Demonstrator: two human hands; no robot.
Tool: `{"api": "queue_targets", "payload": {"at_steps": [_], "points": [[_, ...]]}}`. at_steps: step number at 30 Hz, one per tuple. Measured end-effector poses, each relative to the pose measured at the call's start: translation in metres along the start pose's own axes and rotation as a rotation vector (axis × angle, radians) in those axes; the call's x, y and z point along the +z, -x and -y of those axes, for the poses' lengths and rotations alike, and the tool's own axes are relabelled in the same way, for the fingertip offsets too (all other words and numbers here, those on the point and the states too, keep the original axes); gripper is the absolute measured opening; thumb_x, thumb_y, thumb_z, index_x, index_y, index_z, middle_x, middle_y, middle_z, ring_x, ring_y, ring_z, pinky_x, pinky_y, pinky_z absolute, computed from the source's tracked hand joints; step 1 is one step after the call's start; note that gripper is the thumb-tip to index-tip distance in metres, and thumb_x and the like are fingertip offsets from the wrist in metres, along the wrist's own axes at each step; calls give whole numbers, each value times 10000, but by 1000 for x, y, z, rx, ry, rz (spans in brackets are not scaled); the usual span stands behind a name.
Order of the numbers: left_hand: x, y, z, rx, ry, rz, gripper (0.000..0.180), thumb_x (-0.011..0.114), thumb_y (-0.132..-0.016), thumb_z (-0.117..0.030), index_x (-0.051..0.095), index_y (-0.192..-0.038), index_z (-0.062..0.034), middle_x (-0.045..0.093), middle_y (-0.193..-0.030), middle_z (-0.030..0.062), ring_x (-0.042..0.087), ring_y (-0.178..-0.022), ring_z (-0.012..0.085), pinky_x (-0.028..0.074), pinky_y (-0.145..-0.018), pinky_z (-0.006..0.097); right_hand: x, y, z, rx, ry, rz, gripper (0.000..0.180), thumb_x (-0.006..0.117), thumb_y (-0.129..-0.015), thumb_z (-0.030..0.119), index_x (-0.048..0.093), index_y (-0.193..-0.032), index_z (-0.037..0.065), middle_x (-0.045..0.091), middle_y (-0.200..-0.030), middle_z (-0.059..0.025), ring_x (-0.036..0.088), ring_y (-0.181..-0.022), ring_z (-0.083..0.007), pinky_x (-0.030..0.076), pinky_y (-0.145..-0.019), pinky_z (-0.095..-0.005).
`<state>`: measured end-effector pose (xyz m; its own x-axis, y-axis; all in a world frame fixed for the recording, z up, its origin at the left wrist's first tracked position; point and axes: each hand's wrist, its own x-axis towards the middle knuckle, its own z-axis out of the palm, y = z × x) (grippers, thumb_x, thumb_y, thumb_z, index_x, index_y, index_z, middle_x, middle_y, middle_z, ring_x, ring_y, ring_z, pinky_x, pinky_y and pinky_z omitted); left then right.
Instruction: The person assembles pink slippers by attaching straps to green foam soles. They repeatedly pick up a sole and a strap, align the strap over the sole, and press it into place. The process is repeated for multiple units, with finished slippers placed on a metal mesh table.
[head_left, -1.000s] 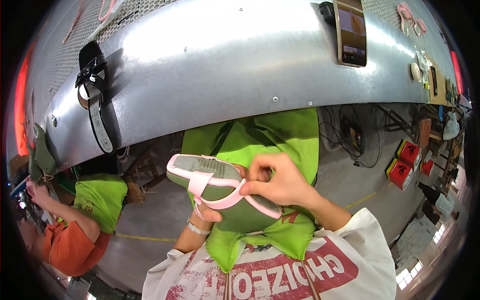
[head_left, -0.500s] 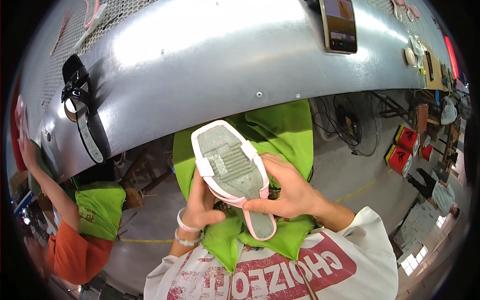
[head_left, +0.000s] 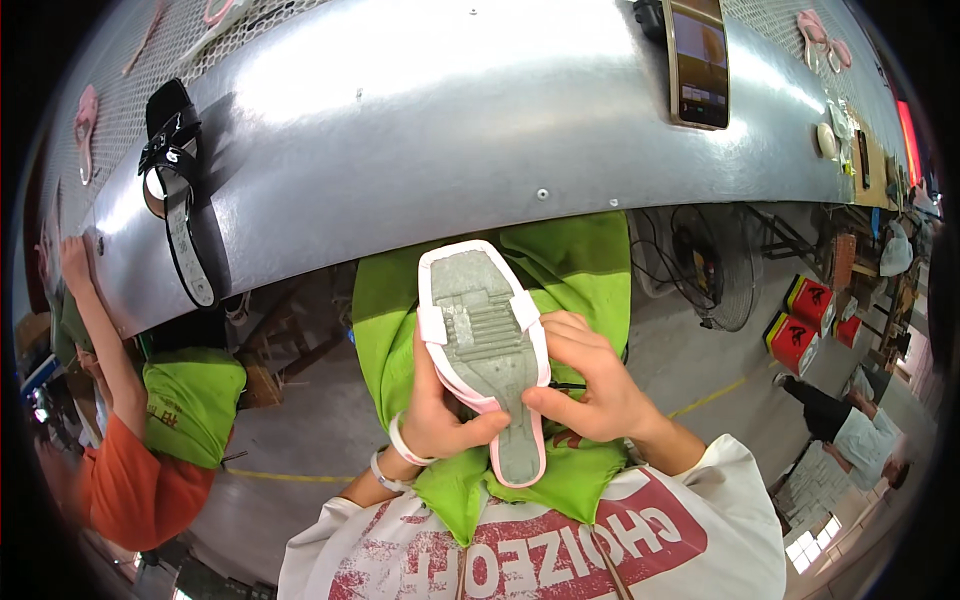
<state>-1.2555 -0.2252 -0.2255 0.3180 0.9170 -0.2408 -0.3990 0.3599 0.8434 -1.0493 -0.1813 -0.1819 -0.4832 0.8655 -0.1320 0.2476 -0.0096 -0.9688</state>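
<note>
Pink-trimmed sandal [head_left: 470,300] is held between both hands, its ridged grey-green underside facing up, over the green apron [head_left: 390,335]; the left hand [head_left: 437,415] grips its left edge, thumb laid across toward the narrow middle, the other fingers mostly hidden behind; the right hand [head_left: 588,385] grips the opposite edge, fingers bent along it and thumb tip on the rim, close to the left thumb; both wrists angle inward from below, the left one wearing pale bands [head_left: 402,440]; the sandal's wide end points away beyond the fingertips, and its narrow end reaches down between the thumbs toward the body.

Half a second ago the left thumb stood clear of the underside, whereas now it lies on it; the pink band that crossed the narrow part then now runs along the left edge toward the left thumb; a second ago the sandal was turned on its side, showing a green flank; beyond the fingers, the black sandal [head_left: 180,190] to the left and the phone [head_left: 700,65] to the right remain on the metal table [head_left: 400,150]; a pink shoe part [head_left: 86,130] has appeared far to the fingers' left.
</note>
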Motion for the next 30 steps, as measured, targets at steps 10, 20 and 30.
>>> {"api": "queue_targets", "payload": {"at_steps": [10,20,30], "points": [[10,-56,-51,-194,-39,302,820,897,-582,-187,510,-1283,-9,554,-1266,73,516,-1172,206,395,-1019,352,-45,2,66,115,198,69,715,707,-809,410,435,-1301,-31,534,-1130,-201,523,-1025,-356,374,-903,-437],[210,-158,-22,90,-391,-35,754,882,-628,-325,548,-1178,66,618,-1130,117,610,-1017,198,487,-881,326,-207,83,11,43,316,-335,441,671,-817,331,509,-982,-45,488,-835,-176,505,-741,-343,414,-654,-417],[237,-173,-38,41,-466,-60,863,896,-616,-261,462,-1273,90,566,-1236,152,576,-1113,234,471,-939,351,-255,63,-1,-113,177,-343,360,647,-828,278,508,-915,-41,470,-799,-165,488,-708,-333,402,-623,-406]]}}
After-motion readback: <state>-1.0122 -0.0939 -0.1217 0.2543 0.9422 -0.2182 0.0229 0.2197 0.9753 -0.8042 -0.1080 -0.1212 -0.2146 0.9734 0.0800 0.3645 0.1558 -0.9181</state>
